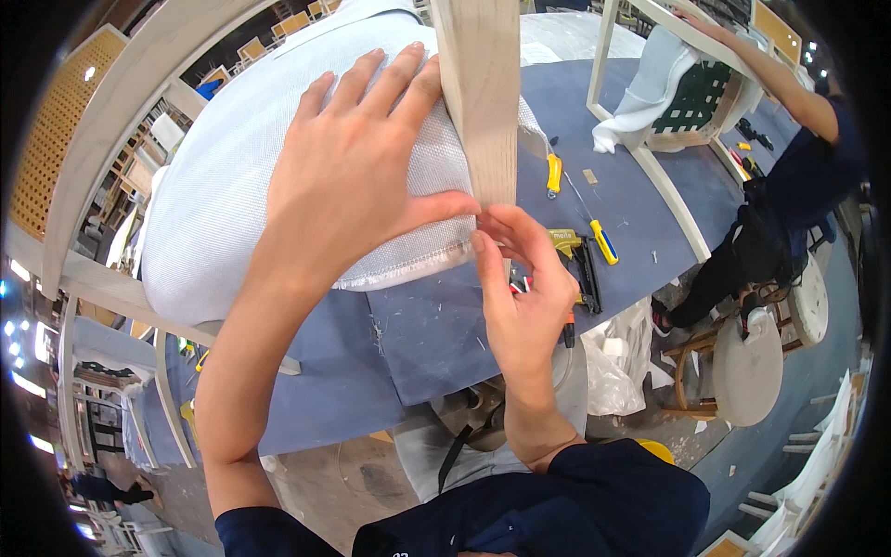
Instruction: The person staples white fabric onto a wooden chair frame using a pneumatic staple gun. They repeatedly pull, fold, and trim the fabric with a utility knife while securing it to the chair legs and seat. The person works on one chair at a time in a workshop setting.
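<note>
Pale, square-edged wooden chair leg (478, 102) stands nearest, with white woven upholstery cloth (218, 204) over the seat beside it, above the blue-grey covered table (436, 330). Left hand (348, 172) lies spread on the cloth, grasping nothing; right hand (534, 302) has thumb and fingertips at its frayed corner, though whether they pinch it I cannot tell. Judged so, the step is fitting that edge around the leg; the next move calls for even tension. Toward the table's near-right edge lie an olive-and-black staple gun (588, 276) and yellow-handled screwdriver (603, 243); beyond, a co-worker (789, 176) stands near round stools (748, 371).
</note>
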`<control>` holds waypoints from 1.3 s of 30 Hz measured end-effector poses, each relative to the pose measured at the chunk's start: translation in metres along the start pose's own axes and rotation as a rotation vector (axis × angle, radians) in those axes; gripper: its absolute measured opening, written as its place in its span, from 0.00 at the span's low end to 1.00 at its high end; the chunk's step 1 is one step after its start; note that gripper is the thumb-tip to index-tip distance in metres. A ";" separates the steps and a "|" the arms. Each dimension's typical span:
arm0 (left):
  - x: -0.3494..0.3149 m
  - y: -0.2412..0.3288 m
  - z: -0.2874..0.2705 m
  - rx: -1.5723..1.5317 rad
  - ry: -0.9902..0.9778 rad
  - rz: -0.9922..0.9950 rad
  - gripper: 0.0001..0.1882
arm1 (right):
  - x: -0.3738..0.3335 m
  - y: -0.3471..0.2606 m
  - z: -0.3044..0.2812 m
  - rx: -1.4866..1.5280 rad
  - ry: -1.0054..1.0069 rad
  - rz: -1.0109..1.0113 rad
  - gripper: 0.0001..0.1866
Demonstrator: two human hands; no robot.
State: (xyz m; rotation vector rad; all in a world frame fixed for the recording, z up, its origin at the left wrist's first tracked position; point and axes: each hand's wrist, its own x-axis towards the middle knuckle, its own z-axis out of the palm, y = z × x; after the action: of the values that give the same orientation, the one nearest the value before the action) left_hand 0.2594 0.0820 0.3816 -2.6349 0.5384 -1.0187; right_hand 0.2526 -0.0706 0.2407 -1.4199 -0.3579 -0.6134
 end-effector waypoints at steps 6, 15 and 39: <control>-0.003 -0.002 0.001 -0.007 0.027 0.006 0.55 | -0.006 -0.014 0.021 0.010 0.001 0.049 0.18; 0.016 -0.040 -0.028 -0.560 -0.211 -0.018 0.43 | 0.002 0.021 0.000 0.572 -0.482 0.317 0.14; -0.006 0.007 0.001 0.051 0.010 -0.115 0.66 | 0.007 0.057 -0.004 0.550 -0.518 0.156 0.20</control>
State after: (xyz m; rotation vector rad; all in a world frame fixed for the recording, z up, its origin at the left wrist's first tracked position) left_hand 0.2547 0.0789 0.3747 -2.6430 0.3607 -1.0649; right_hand 0.2910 -0.0741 0.1980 -1.0393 -0.7537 0.0050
